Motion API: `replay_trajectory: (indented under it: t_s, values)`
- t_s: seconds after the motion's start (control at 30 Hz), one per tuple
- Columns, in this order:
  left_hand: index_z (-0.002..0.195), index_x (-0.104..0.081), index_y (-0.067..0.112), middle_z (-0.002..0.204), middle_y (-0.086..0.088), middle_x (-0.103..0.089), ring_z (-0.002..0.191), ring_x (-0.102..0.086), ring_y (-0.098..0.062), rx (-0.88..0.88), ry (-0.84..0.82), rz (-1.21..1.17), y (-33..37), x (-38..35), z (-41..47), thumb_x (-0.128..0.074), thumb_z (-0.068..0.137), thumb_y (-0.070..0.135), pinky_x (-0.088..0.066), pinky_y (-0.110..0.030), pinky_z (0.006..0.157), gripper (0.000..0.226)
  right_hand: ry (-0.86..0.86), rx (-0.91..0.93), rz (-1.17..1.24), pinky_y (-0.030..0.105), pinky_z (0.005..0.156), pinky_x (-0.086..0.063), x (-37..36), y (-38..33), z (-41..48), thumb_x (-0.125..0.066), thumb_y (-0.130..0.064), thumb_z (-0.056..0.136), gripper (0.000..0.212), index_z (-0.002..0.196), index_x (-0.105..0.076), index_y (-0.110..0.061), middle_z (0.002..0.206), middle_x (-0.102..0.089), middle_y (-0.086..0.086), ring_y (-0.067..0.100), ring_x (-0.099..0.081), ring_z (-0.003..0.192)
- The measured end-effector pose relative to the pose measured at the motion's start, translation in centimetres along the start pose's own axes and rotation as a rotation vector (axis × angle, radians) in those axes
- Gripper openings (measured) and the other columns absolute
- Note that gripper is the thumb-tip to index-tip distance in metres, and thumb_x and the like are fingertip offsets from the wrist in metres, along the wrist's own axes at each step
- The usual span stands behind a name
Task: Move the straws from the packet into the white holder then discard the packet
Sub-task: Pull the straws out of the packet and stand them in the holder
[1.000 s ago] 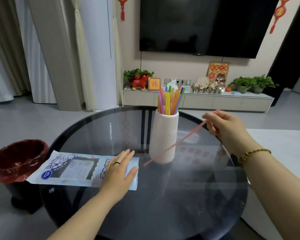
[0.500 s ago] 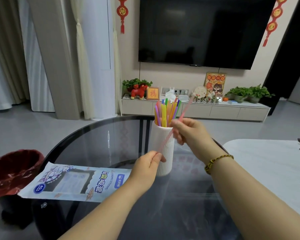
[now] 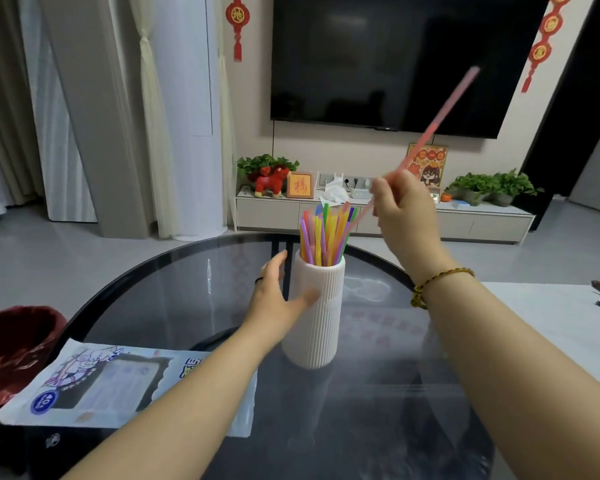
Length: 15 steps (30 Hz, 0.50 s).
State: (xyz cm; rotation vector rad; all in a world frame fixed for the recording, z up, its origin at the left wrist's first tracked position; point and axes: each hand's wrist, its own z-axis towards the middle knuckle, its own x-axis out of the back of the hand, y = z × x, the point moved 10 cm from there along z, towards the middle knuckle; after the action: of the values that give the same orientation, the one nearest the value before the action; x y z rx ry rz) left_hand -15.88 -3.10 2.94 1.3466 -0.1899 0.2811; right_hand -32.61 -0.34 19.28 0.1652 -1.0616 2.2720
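Note:
A ribbed white holder (image 3: pixel 317 313) stands upright near the middle of the round glass table (image 3: pixel 174 292), with several coloured straws (image 3: pixel 324 237) sticking out of its top. My left hand (image 3: pixel 274 299) cups the holder's left side, thumb across its front. My right hand (image 3: pixel 404 209) is raised above and to the right of the holder, pinching a pink straw (image 3: pixel 440 114) that slants up to the right, its lower tip near the other straws' tops. The flat white-and-blue packet (image 3: pixel 94 382) lies on the table's left part, partly under my left forearm.
A bin with a dark red liner (image 3: pixel 11 348) stands on the floor just left of the table, beside the packet's end. A white table surface (image 3: pixel 548 317) adjoins on the right. A TV, low cabinet and plants stand far behind.
My left hand left the packet and came to the holder's side. My right hand lifted the pink straw from low beside the holder to above its mouth, swinging the straw steeper.

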Motion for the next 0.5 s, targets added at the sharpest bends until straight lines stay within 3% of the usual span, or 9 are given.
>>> replay_trajectory:
  t_s: [0.13,0.2,0.27,0.33,0.4,0.5]
  values:
    - [0.140,-0.013,0.027,0.145,-0.001,-0.032,0.128,-0.034,-0.017,-0.050,-0.023,-0.005,1.8,-1.1,1.9,-0.075,0.066,0.035,-0.030,-0.028,0.091,0.097,-0.224,-0.073,-0.138,0.038,0.069,-0.048,-4.0,2.6,-0.4,-0.049,-0.015,0.090,0.010,0.082,-0.041,-0.014,0.068,-0.051,0.000,0.025,-0.054,0.073]
    - [0.138,-0.017,0.027,0.131,0.008,-0.041,0.112,-0.040,-0.008,-0.072,-0.055,-0.028,2.6,-1.9,2.4,-0.076,0.065,0.032,-0.032,-0.024,0.085,0.094,-0.316,-0.107,-0.182,0.030,0.060,-0.045,-5.4,4.1,-1.3,-0.053,-0.017,0.087,0.011,0.086,-0.042,-0.014,0.066,-0.049,-0.003,0.024,-0.054,0.069]
    - [0.132,-0.025,0.030,0.115,0.010,-0.045,0.101,-0.042,-0.007,-0.070,-0.082,-0.064,2.9,-2.5,2.7,-0.076,0.065,0.030,-0.036,-0.026,0.080,0.084,-0.257,-0.094,-0.176,0.024,0.052,-0.037,-4.7,4.1,-1.1,-0.058,-0.021,0.085,0.024,0.103,-0.045,-0.012,0.066,-0.044,-0.011,0.011,-0.048,0.061]
    - [0.123,-0.034,0.031,0.114,0.006,-0.049,0.100,-0.046,-0.012,-0.054,-0.090,-0.075,2.6,-2.7,3.1,-0.076,0.066,0.028,-0.040,-0.031,0.083,0.071,-0.113,-0.014,-0.134,0.025,0.068,-0.043,-2.8,2.7,0.0,-0.060,-0.021,0.083,0.047,0.123,-0.039,-0.008,0.086,-0.045,-0.013,0.003,-0.044,0.074]
    - [0.116,-0.038,0.029,0.110,0.006,-0.052,0.098,-0.049,-0.013,-0.056,-0.101,-0.031,2.2,-2.9,3.4,-0.076,0.065,0.025,-0.044,-0.031,0.083,0.064,-0.033,0.093,-0.086,0.031,0.096,-0.041,-1.5,0.5,1.1,-0.060,-0.015,0.084,0.060,0.134,-0.030,-0.006,0.119,-0.045,0.004,0.012,-0.043,0.105]
    - [0.103,-0.036,0.034,0.087,0.023,-0.044,0.078,-0.046,0.001,-0.109,-0.125,0.011,2.4,-2.9,3.7,-0.076,0.064,0.023,-0.039,-0.014,0.061,0.057,0.006,0.220,-0.023,0.040,0.111,-0.031,-1.2,-2.7,2.4,-0.053,-0.005,0.086,0.063,0.140,-0.021,-0.004,0.145,-0.029,0.013,0.025,-0.033,0.131]
